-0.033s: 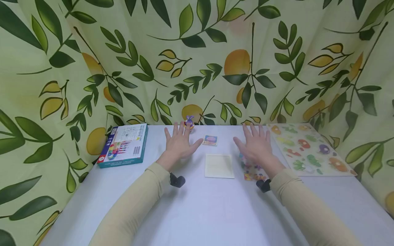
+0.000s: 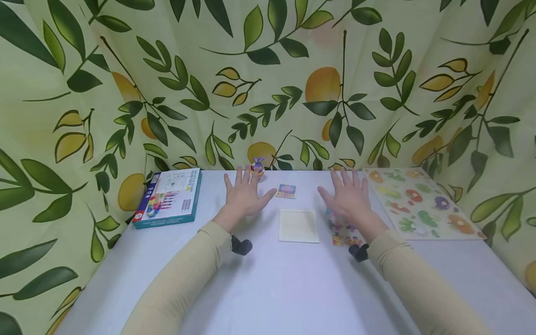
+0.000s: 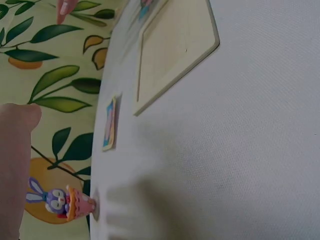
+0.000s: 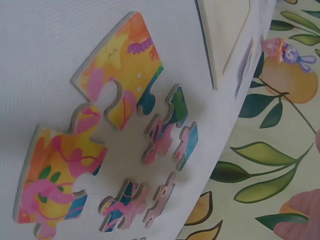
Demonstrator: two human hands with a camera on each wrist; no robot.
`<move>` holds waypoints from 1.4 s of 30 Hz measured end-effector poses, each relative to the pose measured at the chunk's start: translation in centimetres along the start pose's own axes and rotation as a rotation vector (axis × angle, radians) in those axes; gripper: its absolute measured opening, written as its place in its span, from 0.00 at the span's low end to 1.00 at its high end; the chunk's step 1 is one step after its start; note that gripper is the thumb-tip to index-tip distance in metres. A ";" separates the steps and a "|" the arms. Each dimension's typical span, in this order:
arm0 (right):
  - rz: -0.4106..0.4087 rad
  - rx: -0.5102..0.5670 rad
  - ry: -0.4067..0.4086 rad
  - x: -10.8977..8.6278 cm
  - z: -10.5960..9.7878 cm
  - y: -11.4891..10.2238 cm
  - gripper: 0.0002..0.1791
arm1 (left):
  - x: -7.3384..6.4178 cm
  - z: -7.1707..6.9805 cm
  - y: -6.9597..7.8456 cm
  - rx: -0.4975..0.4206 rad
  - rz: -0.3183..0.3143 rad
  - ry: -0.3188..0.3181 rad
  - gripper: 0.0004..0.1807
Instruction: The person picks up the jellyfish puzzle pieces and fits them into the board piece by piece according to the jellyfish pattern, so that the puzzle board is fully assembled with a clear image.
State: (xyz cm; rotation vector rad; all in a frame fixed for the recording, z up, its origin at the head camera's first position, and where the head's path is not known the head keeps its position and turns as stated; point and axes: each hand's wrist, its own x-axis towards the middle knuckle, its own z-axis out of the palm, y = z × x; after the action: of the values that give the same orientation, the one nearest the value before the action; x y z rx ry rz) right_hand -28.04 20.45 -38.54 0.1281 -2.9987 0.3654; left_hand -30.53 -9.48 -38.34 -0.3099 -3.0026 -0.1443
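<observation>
Both hands hover above the white table with fingers spread, holding nothing. My left hand [image 2: 244,195] is left of a shallow wooden puzzle tray [image 2: 298,226], and its fingertips overlap a small purple rabbit figurine [image 2: 258,164] in the head view. In the left wrist view the figurine [image 3: 57,201] sits in a pink cup-shaped base. A small picture card [image 2: 286,190] lies behind the tray. Over to the tray's right, my right hand [image 2: 349,197] partly hides several loose jigsaw pieces [image 2: 346,236]. The right wrist view shows these colourful pieces [image 4: 60,172] lying separately on the cloth.
At the back left lies a teal-edged box [image 2: 169,197] with painted pictures on its lid. A large sheet [image 2: 423,202] printed with vegetables covers the back right. The leaf-patterned curtain [image 2: 268,83] hangs behind the table [image 2: 276,288].
</observation>
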 end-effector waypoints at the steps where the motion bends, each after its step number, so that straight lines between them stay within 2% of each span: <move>1: 0.001 -0.002 -0.002 0.0 0.1 0.0 0.50 | 0.0 0.0 0.0 -0.002 0.002 -0.003 0.54; 12: -0.003 0.007 -0.024 -0.1 0.5 0.5 0.49 | -0.2 -0.1 0.0 -0.009 0.033 0.013 0.52; 20: 0.022 0.023 -0.104 -0.1 1.2 1.1 0.46 | -0.9 1.4 -0.2 -0.008 0.045 0.031 0.53; 26: 0.034 0.050 -0.139 -0.3 1.8 2.2 0.45 | -2.2 2.6 0.3 -0.023 0.090 -0.006 0.52; 35: -0.028 0.070 -0.136 -0.6 2.7 3.0 0.35 | -5.0 4.4 1.5 -0.069 0.201 -0.071 0.53; 42: -0.041 0.090 -0.114 -0.5 2.7 3.1 0.27 | -5.9 5.2 2.2 -0.212 0.205 -0.053 0.50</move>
State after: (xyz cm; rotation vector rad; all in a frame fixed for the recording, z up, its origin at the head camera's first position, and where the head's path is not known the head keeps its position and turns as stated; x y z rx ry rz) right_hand -28.15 22.82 -41.94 0.2261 -3.0867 0.5059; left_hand -24.87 -7.97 -44.08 -0.6481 -2.9859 -0.4426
